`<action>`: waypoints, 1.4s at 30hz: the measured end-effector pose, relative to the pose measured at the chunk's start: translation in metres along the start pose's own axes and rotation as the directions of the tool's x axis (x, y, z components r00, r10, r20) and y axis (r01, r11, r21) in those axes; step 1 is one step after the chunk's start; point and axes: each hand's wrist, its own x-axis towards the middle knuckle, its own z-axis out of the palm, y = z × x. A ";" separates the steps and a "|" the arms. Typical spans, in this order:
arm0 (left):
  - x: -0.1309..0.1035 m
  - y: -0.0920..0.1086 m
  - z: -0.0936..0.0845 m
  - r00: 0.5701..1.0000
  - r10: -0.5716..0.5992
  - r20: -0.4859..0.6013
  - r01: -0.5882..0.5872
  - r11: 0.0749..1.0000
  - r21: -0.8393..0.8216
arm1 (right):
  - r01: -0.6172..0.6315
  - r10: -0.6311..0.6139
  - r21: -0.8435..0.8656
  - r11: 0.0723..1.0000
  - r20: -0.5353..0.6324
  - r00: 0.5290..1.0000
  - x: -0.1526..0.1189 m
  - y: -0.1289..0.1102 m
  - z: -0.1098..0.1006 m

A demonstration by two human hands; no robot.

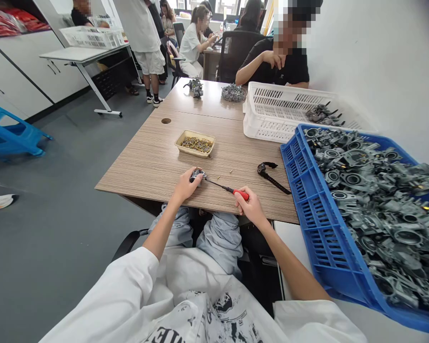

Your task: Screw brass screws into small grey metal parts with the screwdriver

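My left hand [187, 185] is closed around a small grey metal carburetor body [199, 174] near the table's front edge. In my right hand [249, 206] is a screwdriver [240, 193] with a red handle and a dark shaft. Its shaft points left, and the tip reaches the side of the carburetor body; the exact contact is too small to make out. Two small brass-coloured pieces [218, 177] lie on the wood just beyond the shaft. Behind my left hand stands a cream tray [177, 144] holding many small brass and dark parts.
A black wristwatch [271, 177] lies right of my right hand. The blue crate [307, 209], heaped with grey metal castings, borders the table's right side. Behind it is a white crate [260, 128]. Farther back are a metal assembly [196, 87], a pile of small parts [233, 93] and a seated person [293, 62].
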 end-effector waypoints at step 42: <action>0.001 -0.003 0.001 0.999 0.030 -0.014 -0.031 0.999 -0.020 | 0.010 -0.010 0.019 1.000 0.001 1.000 0.001 0.000 0.000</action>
